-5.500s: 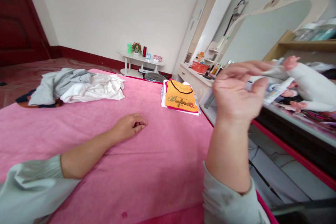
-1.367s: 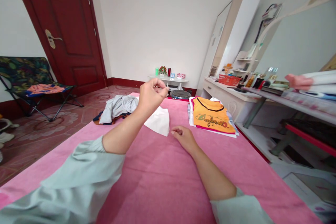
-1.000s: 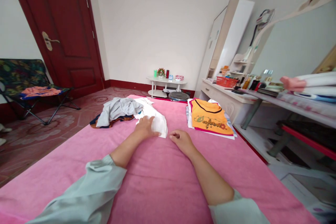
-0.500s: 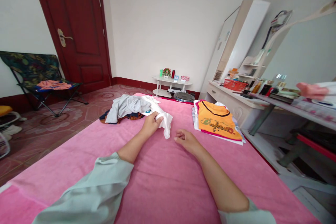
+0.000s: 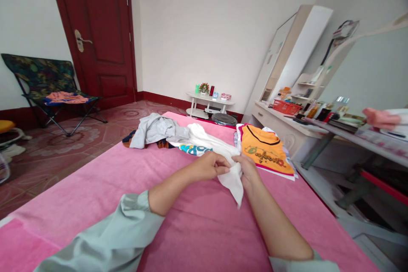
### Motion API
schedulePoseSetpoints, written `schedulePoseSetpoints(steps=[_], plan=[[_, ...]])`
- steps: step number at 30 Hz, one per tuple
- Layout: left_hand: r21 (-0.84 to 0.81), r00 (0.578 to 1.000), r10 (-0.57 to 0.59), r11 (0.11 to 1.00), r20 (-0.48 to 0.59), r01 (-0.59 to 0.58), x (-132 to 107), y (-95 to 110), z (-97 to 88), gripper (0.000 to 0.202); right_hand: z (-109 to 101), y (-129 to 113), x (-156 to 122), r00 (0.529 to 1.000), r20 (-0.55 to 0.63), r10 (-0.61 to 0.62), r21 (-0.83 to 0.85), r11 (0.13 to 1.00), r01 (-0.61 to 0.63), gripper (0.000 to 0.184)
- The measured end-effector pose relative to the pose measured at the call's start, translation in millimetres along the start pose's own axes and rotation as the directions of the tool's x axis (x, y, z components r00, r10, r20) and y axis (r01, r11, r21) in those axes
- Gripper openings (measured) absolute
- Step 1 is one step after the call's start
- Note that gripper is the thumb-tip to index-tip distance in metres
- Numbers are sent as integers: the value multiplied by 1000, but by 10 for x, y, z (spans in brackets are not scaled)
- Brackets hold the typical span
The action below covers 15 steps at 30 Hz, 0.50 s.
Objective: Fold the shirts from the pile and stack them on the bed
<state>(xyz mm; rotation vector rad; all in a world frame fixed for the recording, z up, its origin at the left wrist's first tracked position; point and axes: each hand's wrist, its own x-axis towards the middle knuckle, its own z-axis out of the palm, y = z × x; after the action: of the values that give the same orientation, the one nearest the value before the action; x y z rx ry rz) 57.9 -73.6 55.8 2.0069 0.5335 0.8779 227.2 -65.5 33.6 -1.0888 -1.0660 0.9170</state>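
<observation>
A white shirt (image 5: 219, 146) with blue and yellow lettering stretches from the heap of clothes toward me. My left hand (image 5: 212, 165) pinches its near end, and my right hand (image 5: 247, 171) grips the same end just to the right. A loose white corner hangs down between the two hands. The shirt's far part lies against a light grey garment (image 5: 156, 129), which rests on dark blue and brown cloth. Beyond my right hand is a stack of folded shirts, with an orange shirt (image 5: 264, 148) on top.
The pink bedspread (image 5: 191, 225) spreads beneath everything. A dressing table (image 5: 270, 112) with a red basket (image 5: 287, 106) and bottles stands at the right. At the back is a small white table (image 5: 207, 100); a folding chair (image 5: 44, 76) holding clothes is at the left.
My left hand has pulled the white shirt right and toward me, drawing it out of the heap and showing its lettering. My right hand has closed on the shirt.
</observation>
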Motion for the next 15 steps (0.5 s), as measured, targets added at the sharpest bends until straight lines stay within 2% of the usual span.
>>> schedulePoseSetpoints(steps=[2,4,6,8,10,11,13,14,15], plan=[[70,992,-27,997,-121,36,18,-23,-142,18,-127,-156,62,982,-188,-27,118,992,50,18],[141,951,-65,984,-303,112,33,-98,-314,18,-253,-375,109,937,-343,-69,213,966,149,22],[151,891,-101,971,-442,185,37,-215,-470,19,-352,-605,127,901,-424,-95,276,934,229,28],[104,857,-152,967,-493,231,31,-338,-567,25,-395,-802,95,899,-425,-108,311,915,257,35],[41,847,-224,960,-482,277,24,-421,-593,33,-370,-949,1,934,-332,-134,292,927,237,37],[15,849,-257,955,-462,297,20,-436,-586,40,-336,-1007,-67,960,-234,-153,246,946,211,35],[-95,848,-354,934,-394,345,7,-409,-561,55,-245,-1109,-232,986,68,-154,79,986,149,29],[-190,842,-419,907,-339,375,-2,-373,-553,63,-196,-1156,-316,959,259,-117,-31,991,130,27],[-300,833,-483,865,-271,403,-14,-329,-552,69,-152,-1201,-393,895,443,-57,-139,982,132,29]])
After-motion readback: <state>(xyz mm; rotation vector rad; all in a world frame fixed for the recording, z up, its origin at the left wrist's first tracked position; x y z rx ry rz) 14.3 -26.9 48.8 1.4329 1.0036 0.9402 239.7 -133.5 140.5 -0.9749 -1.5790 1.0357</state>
